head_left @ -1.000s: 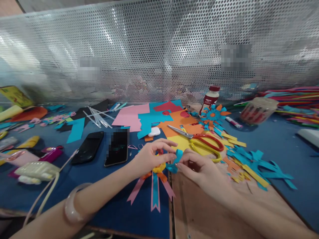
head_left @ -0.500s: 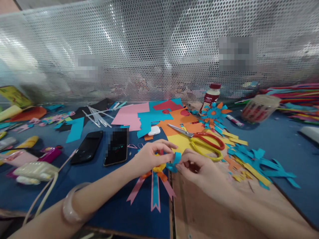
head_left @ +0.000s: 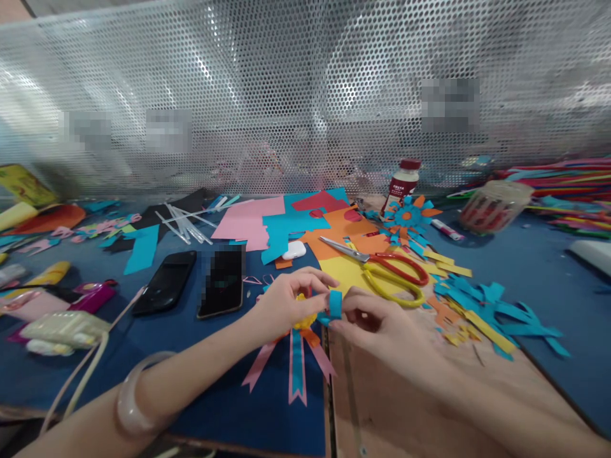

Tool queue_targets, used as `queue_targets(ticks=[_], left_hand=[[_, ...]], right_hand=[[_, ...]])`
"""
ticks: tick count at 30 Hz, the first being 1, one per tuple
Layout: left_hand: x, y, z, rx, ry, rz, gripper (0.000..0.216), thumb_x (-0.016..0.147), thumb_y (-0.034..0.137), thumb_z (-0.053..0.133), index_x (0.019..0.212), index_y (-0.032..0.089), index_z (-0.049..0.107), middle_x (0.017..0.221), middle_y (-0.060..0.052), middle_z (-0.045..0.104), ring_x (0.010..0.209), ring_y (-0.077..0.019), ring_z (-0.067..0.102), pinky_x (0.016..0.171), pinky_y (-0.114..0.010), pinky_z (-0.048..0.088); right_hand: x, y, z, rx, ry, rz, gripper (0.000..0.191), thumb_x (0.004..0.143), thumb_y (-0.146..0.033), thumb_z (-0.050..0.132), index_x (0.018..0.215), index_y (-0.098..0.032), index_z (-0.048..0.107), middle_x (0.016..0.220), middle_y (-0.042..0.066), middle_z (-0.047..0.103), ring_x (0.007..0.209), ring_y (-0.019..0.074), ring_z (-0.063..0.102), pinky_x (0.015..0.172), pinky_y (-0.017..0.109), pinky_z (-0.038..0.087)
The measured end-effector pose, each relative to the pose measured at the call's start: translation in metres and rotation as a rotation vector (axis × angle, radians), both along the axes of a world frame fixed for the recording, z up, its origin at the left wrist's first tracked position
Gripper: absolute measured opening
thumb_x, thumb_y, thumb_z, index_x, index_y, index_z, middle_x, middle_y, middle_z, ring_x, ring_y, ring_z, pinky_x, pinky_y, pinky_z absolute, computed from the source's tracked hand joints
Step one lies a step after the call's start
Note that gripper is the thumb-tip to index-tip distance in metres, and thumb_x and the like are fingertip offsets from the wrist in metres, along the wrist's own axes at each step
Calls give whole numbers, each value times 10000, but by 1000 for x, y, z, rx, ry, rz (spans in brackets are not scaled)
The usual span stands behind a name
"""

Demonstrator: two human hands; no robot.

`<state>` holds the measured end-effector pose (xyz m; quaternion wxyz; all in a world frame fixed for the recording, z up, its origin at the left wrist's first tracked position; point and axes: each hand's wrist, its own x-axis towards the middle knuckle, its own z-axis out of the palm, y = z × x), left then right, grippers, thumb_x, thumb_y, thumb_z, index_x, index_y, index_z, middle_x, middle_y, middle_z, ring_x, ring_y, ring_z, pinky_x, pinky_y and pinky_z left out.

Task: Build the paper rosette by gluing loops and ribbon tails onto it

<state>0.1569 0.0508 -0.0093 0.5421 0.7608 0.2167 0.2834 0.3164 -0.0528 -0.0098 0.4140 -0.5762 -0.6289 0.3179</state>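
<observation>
A curled blue paper strip stands between my hands, bent into a loop. My left hand is closed at its left side, thumb and fingers pinched together on it. My right hand pinches the strip from the right with thumb and forefinger. Beneath the left fingers lies a paper rosette with a yellow middle, orange pieces and forked pink and blue tails; the hand covers much of it. Past my right hand rest scissors with red and yellow handles, their blades pointing left.
Blue paper scraps and yellow strips lie at right. Coloured paper sheets, a blue-orange paper flower, a bottle and a glue-stick-like tube are farther back. Two phones lie left. A perforated metal screen stands behind.
My right hand has moved slightly left, toward the left hand. The blue strip now shows as a rounder, wider loop between the fingers. The left hand stays nearly in place.
</observation>
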Motion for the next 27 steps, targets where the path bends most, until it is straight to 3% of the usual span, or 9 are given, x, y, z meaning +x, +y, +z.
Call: queue_targets(ticks=[3,8,12,15,19,23,27], left_hand=[[1,-3,0,18,22,-7,132,779,280,638,699,176,624,1061,-68,648,929,-188,611,830,-353,490],[1,-1,4,44,10,-23,159,847,277,562,779,178,666,1050,-68,662,954,-184,619,848,-337,490],[-9,20,16,208,31,96,228,890,302,493,850,173,677,989,-59,681,978,-181,611,878,-324,468],[-23,46,26,333,253,176,272,881,368,493,900,178,687,926,-52,699,857,-178,617,773,-304,472],[-41,70,33,450,579,86,270,816,415,575,856,187,713,881,-47,700,769,-170,601,704,-279,430],[-51,75,36,437,751,-34,279,754,453,644,833,193,708,881,-49,701,802,-179,613,699,-257,416],[-61,74,42,466,843,-38,309,702,481,683,807,190,690,884,-57,694,802,-188,608,660,-246,404]], right_hand=[[-1,0,-4,18,41,5,202,828,-336,587,681,-199,580,663,-27,485,601,111,419,552,253,344],[0,1,-5,-30,115,-9,300,821,-362,583,602,-193,468,587,-49,426,560,96,373,527,237,326],[2,1,1,-51,90,-49,338,813,-383,583,574,-197,433,545,-60,382,501,82,322,478,226,309],[4,2,2,-22,31,-53,329,816,-395,586,581,-198,468,573,-43,424,527,92,370,493,230,340],[7,5,-1,21,-51,-43,278,843,-395,567,638,-208,579,661,-7,537,611,127,479,579,256,418],[12,9,-8,34,-110,-41,265,894,-396,500,759,-214,638,764,21,608,712,159,554,656,281,449],[19,15,-17,86,-317,-77,289,935,-335,428,732,-200,584,800,34,588,741,167,551,656,288,433]])
